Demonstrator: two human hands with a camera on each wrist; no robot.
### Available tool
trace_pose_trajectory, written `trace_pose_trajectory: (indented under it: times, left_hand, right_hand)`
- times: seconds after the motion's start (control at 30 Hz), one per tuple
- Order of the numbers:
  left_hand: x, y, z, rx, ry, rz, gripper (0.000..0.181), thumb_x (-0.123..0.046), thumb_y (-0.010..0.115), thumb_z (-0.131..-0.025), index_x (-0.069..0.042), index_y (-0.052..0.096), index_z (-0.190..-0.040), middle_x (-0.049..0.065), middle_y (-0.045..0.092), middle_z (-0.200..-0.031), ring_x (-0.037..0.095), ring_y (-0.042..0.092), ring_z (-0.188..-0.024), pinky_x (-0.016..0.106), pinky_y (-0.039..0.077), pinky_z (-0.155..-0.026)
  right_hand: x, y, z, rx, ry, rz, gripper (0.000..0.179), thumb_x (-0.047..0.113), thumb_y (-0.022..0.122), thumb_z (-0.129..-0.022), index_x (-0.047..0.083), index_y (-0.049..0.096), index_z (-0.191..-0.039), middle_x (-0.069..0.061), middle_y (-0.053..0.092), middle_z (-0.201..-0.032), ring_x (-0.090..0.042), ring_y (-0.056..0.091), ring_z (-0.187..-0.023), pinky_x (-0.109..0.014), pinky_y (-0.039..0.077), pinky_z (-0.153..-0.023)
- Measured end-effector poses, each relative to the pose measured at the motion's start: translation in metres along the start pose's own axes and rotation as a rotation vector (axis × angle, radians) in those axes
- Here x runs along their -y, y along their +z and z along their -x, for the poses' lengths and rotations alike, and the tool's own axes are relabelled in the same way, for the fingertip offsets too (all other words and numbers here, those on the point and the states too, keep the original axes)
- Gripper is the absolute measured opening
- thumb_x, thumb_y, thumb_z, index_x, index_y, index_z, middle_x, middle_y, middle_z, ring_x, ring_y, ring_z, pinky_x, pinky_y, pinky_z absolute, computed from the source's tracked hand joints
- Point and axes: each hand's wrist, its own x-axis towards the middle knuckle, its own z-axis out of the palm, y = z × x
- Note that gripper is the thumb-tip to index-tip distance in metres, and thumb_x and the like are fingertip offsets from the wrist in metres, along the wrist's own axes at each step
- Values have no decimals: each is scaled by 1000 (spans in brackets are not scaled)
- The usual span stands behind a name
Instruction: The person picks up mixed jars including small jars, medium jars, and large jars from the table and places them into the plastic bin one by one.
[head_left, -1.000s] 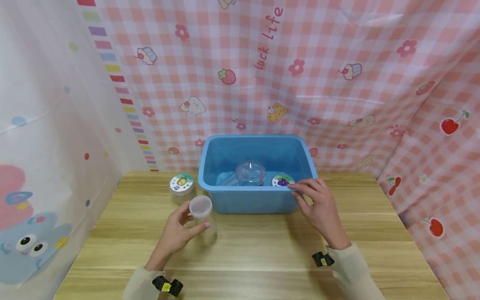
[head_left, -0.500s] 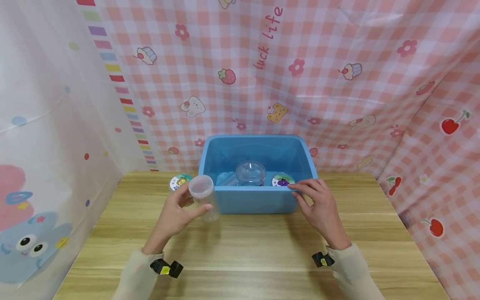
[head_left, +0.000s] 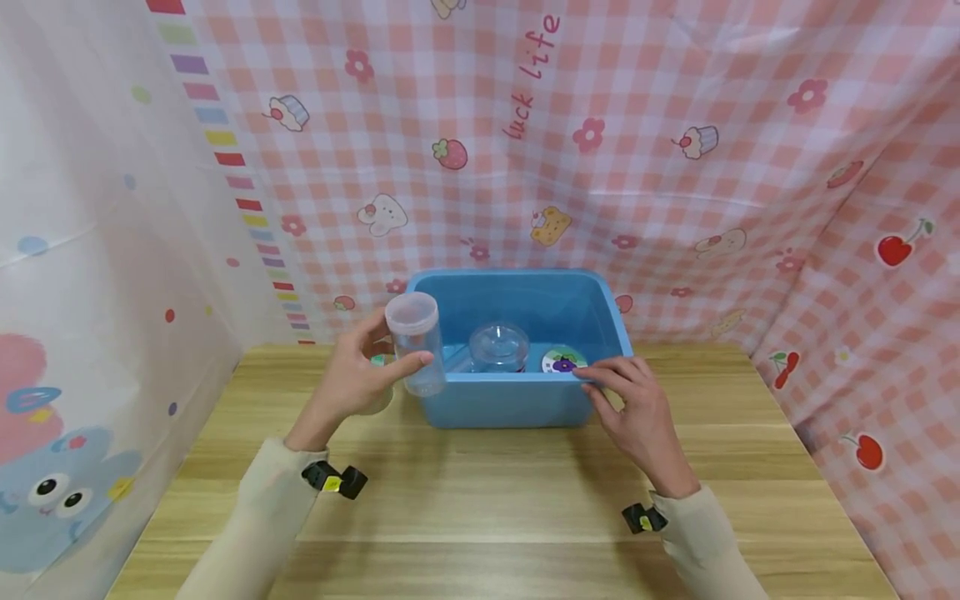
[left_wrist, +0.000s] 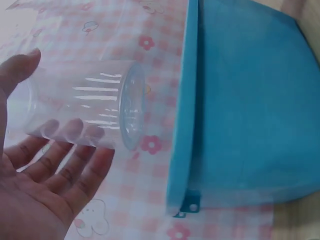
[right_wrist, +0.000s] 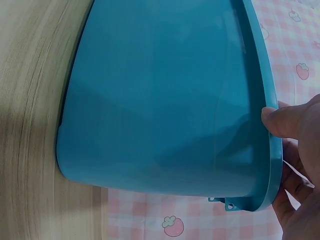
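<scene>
My left hand (head_left: 341,379) grips a clear plastic jar (head_left: 420,354) with a frosted white lid, held upright above the table at the front left corner of the blue bin (head_left: 510,406). In the left wrist view, the thumb and curled fingers lie round the jar, which looks see-through. My right hand (head_left: 637,408) pinches the front rim of the bin near its right corner. Inside the bin are a clear round-topped container (head_left: 498,346) and a round lid with a purple picture (head_left: 562,360). The front wall hides their lower parts.
Another jar (head_left: 378,403) stands on the table left of the bin, mostly hidden behind my left hand. The wooden table (head_left: 510,508) reaches back to a pink checked cloth (head_left: 525,192). A white patterned cloth (head_left: 97,233) hangs on the left.
My left hand has raised the clear jar from near the table and moved it forward to the bin's front left corner. My right hand stays on the rim.
</scene>
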Motion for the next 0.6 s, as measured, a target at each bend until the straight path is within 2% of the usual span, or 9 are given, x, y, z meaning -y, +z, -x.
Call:
trace_pose_trajectory:
  times: [0.1, 0.23, 0.4, 0.6]
  left_hand:
    - [-5, -2, -12, 1, -21, -61, 58, -22, 84, -87, -19, 60, -140, 6, 72, -116, 23, 65, -104, 30, 55, -86]
    - [-11, -3, -28, -8, -87, -159, 54, -40, 83, -87, -21, 62, -133, 4, 71, -109, 20, 66, -99, 36, 58, -86]
    - [-18, 0, -47, 17, -180, -307, 57, -64, 76, -84, -21, 64, -119, -1, 69, -113, 20, 66, -105, 42, 57, -85]
    - [-20, 5, -63, 76, -277, -425, 67, -69, 74, -82, -17, 63, -122, 3, 69, -111, 23, 67, -98, 40, 58, -80]
  right_hand:
    - [0, 0, 0, 3, 5, -1, 25, 6, 82, -86, 15, 79, -110, -2, 72, -105, -18, 55, -97, -27, 43, -77]
    - [1, -1, -1, 6, 11, -4, 24, 6, 81, -87, 14, 79, -110, -3, 72, -105, -18, 55, -97, -26, 43, -77]
    - [1, -2, -2, 0, 10, -1, 25, 6, 82, -86, 14, 80, -109, -3, 72, -104, -18, 55, -97, -27, 43, -77]
    - [1, -1, -1, 6, 5, -4, 24, 6, 81, -87, 14, 80, -110, -2, 72, -104, -18, 55, -97, -28, 43, -76]
